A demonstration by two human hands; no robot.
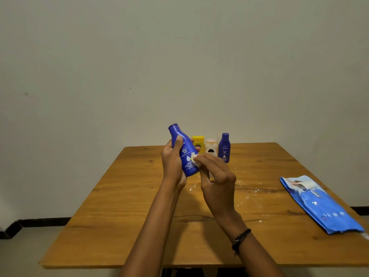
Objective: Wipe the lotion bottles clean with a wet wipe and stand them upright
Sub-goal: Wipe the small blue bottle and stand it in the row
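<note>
Head view shows a big wooden table (123, 212) in front of you, with a plain pale wall (139, 56) behind it. On the right side of the table lies a blue pack of wet wipes (323, 208), flat, with its white flap (308, 184) peeled up near the top. Small white smears (247, 191) dot the wood in the middle. Your left hand (172, 165) is closed around a dark blue bottle (185, 154), thumb across the front, and it holds the bottle up above the table, tipped so the cap end leans up and to the left. You can read "NIVEA" and "Body Milk" in white on it. Your right hand (216, 174) is curled shut on a small white wet wipe (195, 159), pressing it on the lower front of that bottle. A dark band (240, 237) sits on your right wrist. At the far edge three more stand upright in a row, close together: a yellow bottle (198, 143), a white jar (211, 147) with a dark mark on its label, and a smaller blue bottle (224, 147) that also says "NIVEA". The words on the yellow one are too small to read.
</note>
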